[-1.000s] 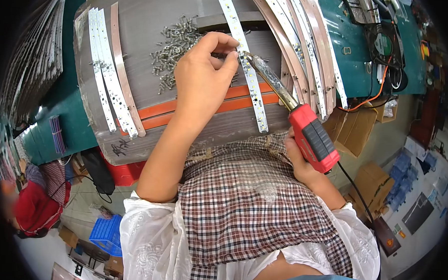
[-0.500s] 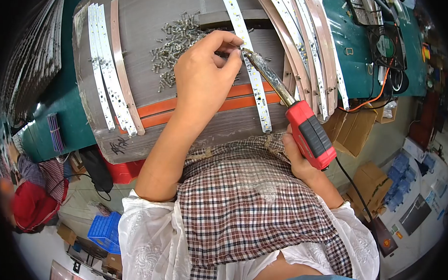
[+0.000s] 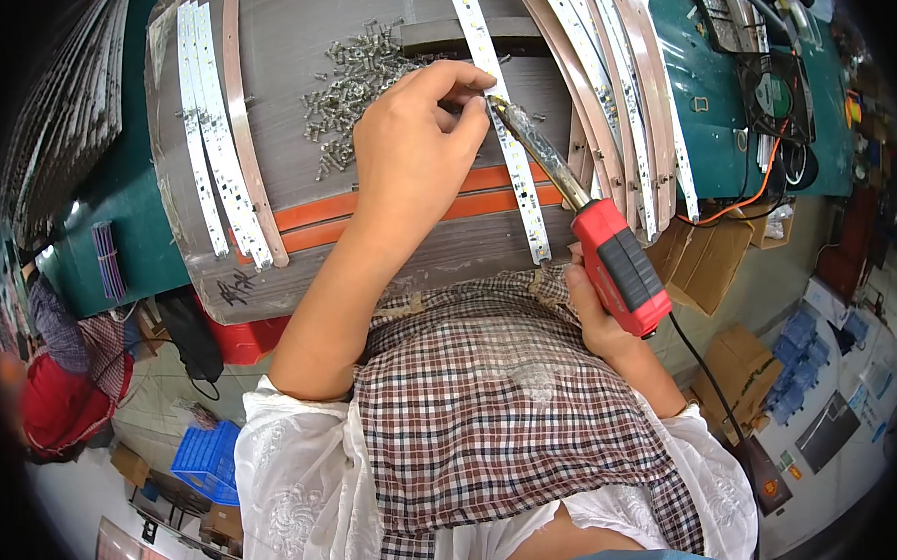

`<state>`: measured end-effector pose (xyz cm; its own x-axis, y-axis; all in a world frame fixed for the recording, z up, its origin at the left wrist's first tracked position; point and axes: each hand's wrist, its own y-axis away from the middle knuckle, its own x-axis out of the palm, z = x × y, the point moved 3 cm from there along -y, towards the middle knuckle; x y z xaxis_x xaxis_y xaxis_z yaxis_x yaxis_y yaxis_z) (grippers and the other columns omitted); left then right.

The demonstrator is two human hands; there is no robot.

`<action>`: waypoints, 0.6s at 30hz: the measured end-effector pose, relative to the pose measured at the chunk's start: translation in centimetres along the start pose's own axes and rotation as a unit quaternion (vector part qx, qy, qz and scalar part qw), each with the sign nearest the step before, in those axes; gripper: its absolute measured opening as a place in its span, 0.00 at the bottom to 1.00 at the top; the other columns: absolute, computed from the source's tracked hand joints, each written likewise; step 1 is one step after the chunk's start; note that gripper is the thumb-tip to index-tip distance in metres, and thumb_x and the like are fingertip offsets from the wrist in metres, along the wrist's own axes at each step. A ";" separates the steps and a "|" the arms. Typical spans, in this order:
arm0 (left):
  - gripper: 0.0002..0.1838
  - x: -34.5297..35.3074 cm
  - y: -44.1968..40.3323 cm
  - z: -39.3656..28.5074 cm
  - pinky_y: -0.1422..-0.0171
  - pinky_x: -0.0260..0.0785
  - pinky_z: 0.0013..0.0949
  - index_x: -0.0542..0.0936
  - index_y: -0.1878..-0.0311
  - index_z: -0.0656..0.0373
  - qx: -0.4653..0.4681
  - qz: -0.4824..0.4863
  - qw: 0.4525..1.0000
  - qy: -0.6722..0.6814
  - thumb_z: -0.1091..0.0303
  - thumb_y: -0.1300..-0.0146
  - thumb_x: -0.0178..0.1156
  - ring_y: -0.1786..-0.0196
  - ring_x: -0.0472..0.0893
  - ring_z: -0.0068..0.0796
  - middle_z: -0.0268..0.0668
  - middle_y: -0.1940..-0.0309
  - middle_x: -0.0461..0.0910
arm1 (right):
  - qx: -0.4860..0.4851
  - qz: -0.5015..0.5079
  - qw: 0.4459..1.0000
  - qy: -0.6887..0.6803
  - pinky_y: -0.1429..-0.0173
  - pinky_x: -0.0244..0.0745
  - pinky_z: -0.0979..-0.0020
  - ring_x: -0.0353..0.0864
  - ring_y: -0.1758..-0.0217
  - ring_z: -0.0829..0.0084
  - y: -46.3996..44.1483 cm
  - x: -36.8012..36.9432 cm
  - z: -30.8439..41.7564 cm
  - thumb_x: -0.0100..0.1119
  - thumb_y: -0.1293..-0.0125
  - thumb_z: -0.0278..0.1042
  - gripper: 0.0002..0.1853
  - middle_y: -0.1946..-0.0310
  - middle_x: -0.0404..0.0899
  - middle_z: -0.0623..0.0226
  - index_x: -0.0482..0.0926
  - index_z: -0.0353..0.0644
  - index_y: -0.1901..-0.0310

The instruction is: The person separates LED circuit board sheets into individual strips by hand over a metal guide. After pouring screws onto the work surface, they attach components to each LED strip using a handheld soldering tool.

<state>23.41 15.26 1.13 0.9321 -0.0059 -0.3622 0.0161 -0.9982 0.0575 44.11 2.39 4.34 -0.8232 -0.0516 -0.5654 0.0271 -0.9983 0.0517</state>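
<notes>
My left hand (image 3: 418,146) is pinched at the edge of a white LED strip (image 3: 513,162); what its fingertips hold is too small to name. From the right, the metal tip of a red and black soldering iron (image 3: 620,262) meets the strip beside those fingertips. My right hand (image 3: 595,309) is closed round the iron's handle, which partly hides it. A pile of small metal pieces (image 3: 346,99) lies left of the strip, partly behind my left hand. Two orange bands (image 3: 311,226) run under the strip across the grey board (image 3: 293,157).
More LED strips (image 3: 225,160) lie at the board's left, and several strips and pinkish bars (image 3: 651,101) at its right. A small fan (image 3: 773,96) with an orange wire stands on the green table (image 3: 703,139). A person in red (image 3: 68,397) is at the far left.
The LED strip and my left hand have shifted slightly right. The iron's tip remains by the fingertips, and its handle sits slightly higher in view.
</notes>
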 end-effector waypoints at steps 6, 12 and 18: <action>0.10 0.0 -0.1 0.0 0.65 0.72 0.22 0.86 0.53 0.59 -0.005 0.001 1.000 -0.012 0.74 0.38 0.63 0.73 0.81 0.15 0.31 0.70 0.86 | -0.003 0.021 0.999 0.026 0.64 0.77 0.66 0.83 0.70 0.62 0.1 -0.2 -0.3 0.70 0.46 0.23 0.12 0.67 0.81 0.59 0.82 0.34 0.59; 0.10 0.0 0.0 -0.1 0.66 0.71 0.22 0.86 0.54 0.58 -0.005 -0.002 1.000 -0.014 0.74 0.38 0.63 0.74 0.81 0.14 0.31 0.71 0.86 | -0.006 0.015 1.000 0.012 0.64 0.77 0.66 0.82 0.70 0.61 -0.2 -0.2 0.1 0.70 0.45 0.23 0.12 0.68 0.81 0.59 0.82 0.35 0.58; 0.10 -0.1 0.0 -0.2 0.66 0.70 0.22 0.86 0.54 0.58 -0.017 -0.001 1.000 -0.003 0.74 0.38 0.63 0.75 0.79 0.13 0.31 0.72 0.86 | 0.022 0.024 0.999 0.043 0.63 0.77 0.66 0.82 0.70 0.63 1.1 -1.7 0.0 0.67 0.42 0.24 0.10 0.68 0.80 0.60 0.81 0.35 0.59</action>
<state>23.44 15.23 1.38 0.9295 -0.0049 -0.3688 0.0296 -0.9957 0.0877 45.56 1.41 5.34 -0.7697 -0.1031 -0.6301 0.0387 -0.9926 0.1151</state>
